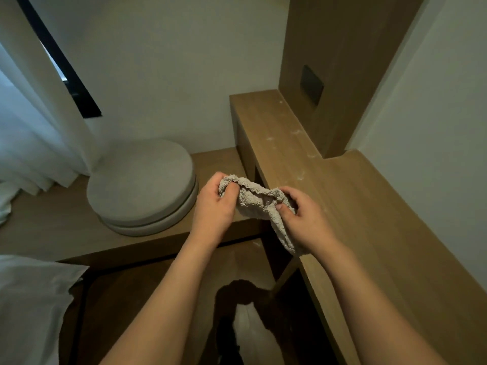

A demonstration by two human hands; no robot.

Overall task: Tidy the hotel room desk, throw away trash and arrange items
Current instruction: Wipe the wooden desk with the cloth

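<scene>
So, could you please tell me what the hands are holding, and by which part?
Both hands hold a small grey terry cloth: the left hand grips its left end, the right hand pinches its right end.

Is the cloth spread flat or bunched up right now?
Bunched up. The cloth hangs crumpled between the left hand and right hand, both gripping its top edge above the desk, with one end dangling below.

text: none legible | labels: none | numbers: none | signs: none
</scene>
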